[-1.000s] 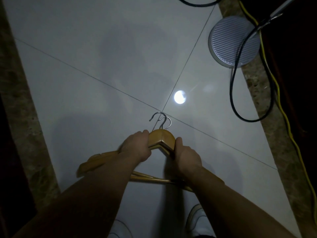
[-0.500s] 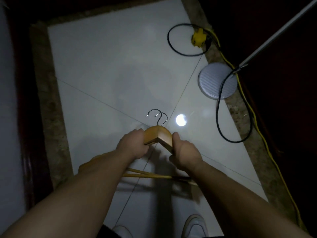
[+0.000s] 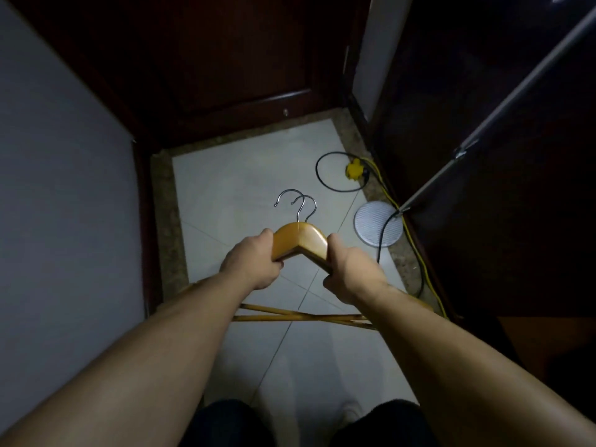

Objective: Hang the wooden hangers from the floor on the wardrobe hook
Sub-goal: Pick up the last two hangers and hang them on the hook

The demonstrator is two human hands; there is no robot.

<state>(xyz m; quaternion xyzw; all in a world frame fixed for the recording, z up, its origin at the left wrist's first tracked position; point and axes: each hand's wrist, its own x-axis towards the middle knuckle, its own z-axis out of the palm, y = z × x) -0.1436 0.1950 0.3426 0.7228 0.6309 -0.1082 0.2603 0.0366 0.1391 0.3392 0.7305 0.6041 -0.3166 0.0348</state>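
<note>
The left hand (image 3: 254, 264) is closed around the left shoulder of the stacked tan wooden hangers (image 3: 300, 241); the right hand (image 3: 350, 269) is closed around the right shoulder. Both hangers are held above the white tiled floor (image 3: 245, 175), their two silver metal hooks (image 3: 298, 204) pointing far. A round white ribbed disc (image 3: 371, 225) lies near right.

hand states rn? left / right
Left hand: closed, its grip on the left shoulder of the wooden hangers.
Right hand: closed, its grip on the right shoulder of the same hangers, both hooks pointing away from the person.
</note>
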